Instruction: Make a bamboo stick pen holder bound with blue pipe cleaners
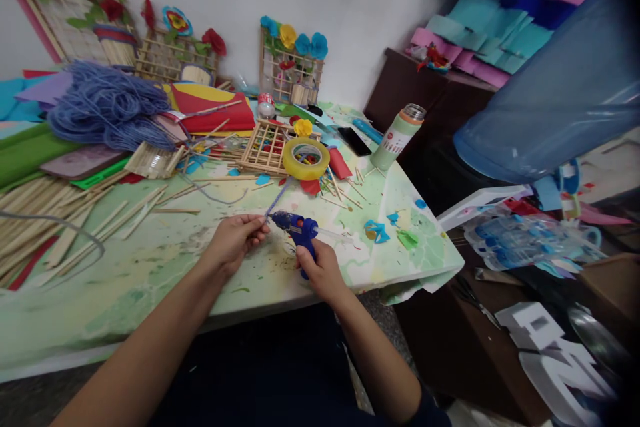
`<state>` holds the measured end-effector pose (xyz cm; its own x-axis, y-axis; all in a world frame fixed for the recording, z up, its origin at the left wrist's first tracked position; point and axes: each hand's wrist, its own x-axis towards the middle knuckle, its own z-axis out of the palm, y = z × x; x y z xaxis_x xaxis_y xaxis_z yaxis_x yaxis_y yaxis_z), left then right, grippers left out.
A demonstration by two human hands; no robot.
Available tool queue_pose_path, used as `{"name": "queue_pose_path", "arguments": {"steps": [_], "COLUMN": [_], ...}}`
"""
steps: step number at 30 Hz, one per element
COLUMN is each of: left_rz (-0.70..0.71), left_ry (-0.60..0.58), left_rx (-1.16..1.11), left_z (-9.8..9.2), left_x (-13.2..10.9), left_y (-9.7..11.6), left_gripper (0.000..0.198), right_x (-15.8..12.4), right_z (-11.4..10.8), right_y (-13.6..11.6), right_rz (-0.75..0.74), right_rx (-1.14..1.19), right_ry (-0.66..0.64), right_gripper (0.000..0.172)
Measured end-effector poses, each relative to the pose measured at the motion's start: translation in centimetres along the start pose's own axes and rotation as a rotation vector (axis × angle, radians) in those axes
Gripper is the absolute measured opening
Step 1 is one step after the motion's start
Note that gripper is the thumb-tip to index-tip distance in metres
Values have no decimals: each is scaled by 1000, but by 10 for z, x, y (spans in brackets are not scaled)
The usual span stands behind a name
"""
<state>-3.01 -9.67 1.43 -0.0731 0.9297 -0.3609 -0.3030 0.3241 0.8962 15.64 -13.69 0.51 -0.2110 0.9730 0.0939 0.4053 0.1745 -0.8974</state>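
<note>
My right hand (320, 270) is wrapped round the handle of a blue glue gun (299, 229), whose nozzle points left. My left hand (235, 238) pinches the lower end of a thin stick wound in purple-blue yarn (278, 198), right at the gun's nozzle. The stick slants up toward a yellow tape roll (306, 158). Both hands hover just above the paint-stained green table (150, 260).
Wooden sticks (45, 217) and a blue yarn bundle (107, 107) lie at the left. Small lattice frames with paper flowers (290, 67) stand by the wall. A bottle (397, 137) and a phone (354, 141) sit near the right edge, with paper scraps (377, 232) close by. Clutter fills the floor on the right.
</note>
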Motion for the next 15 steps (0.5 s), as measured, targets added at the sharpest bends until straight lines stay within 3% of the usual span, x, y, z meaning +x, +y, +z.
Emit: {"name": "queue_pose_path", "arguments": {"steps": [10, 15], "left_rz": [-55, -74], "left_ry": [-34, -46], "left_rx": [-59, -47], "left_z": [-4, -4], "left_x": [1, 0], "left_y": [2, 4], "left_gripper": [6, 13], "right_x": [3, 3], "right_z": [4, 4], "right_y": [-1, -2], "right_rz": [-2, -1], "right_rx": [28, -27], "right_ry": [-12, 9], "right_gripper": [34, 33]}}
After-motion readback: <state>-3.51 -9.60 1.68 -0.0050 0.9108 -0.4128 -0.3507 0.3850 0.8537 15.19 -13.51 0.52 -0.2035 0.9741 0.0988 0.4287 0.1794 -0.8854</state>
